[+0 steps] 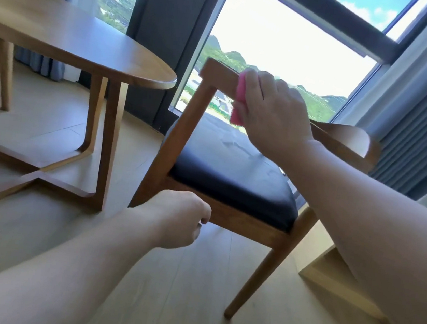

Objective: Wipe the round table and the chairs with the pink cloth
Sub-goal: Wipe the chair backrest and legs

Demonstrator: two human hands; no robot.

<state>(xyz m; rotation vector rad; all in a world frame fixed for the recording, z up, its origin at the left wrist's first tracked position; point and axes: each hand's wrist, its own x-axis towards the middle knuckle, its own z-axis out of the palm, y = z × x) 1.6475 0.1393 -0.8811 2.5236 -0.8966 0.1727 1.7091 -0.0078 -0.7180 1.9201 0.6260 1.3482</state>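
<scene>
**Cloth on the Armrest, Free Hand at the Seat Rail**

A person's right hand [271, 110] wraps the pink cloth [239, 99] around the wooden armrest [218, 78] of a dark-cushioned chair [232, 169] set before a tall window [274, 35]. The armrest's long axis runs from its squared free end, at upper left of the hand, back toward the curved backrest [348, 140] on the right — so any wiping stroke would, by the look of it, have to follow that line. The unwiped-looking stretch lies toward the free end, just beyond the fingers; the cloth shows only as a pink fold between palm and wood.

The right arm reaches in from the lower right, wrist slightly raised, fingers curled over the top of the rail and clamped on the cloth.

The left hand [182, 219] sits lower and nearer the camera — fingers curled in at the front seat rail [240, 222], though whether they actually grip the wood or merely close beside it cannot be told.

The round table [108, 51] stands just left of the chair, well out of either hand's reach for now, with a second chair's leg [5, 79] behind it.
</scene>
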